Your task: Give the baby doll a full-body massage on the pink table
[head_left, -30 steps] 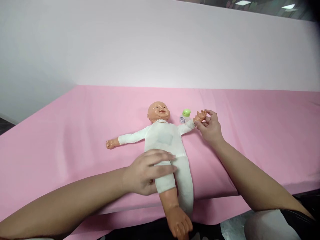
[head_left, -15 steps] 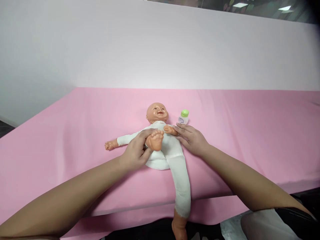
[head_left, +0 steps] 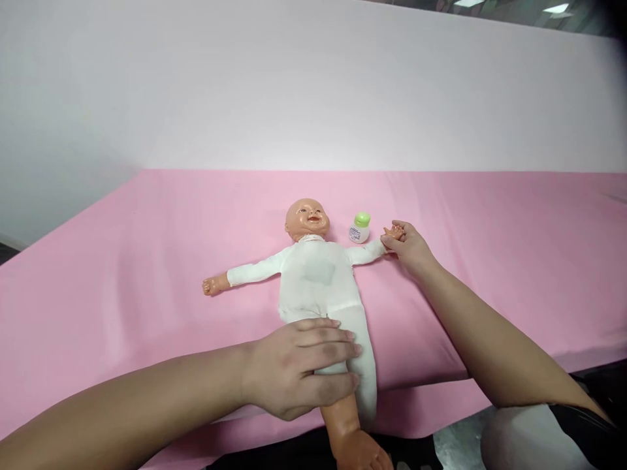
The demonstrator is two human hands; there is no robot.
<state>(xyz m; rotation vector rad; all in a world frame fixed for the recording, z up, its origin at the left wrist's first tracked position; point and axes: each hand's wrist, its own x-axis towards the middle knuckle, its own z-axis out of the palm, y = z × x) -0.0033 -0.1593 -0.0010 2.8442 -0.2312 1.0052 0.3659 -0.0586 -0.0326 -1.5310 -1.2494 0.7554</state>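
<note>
A baby doll [head_left: 304, 277] with a white cloth body lies on its back on the pink-covered table. My left hand [head_left: 308, 365] rests across the doll's near legs, fingers stretched out over the white cloth. Below that hand a bare plastic foot [head_left: 360, 449] shows past the table edge. At the right, my right hand [head_left: 411, 247] is closed around the doll's small hand [head_left: 393, 232], with the white arm [head_left: 366, 252] held out sideways. A small clear bottle with a green cap [head_left: 360, 228] stands between the doll's head and my right hand.
The pink cloth [head_left: 499, 261] covers the wide table and hangs over its front edge. Behind it rises a pale wall [head_left: 313, 91]. The doll's other arm [head_left: 255, 273] stretches out to the left on the cloth.
The raised foot has come down from my left hand, which now lies over the legs. My right hand has moved right, drawing the doll's arm from its chest out sideways.
</note>
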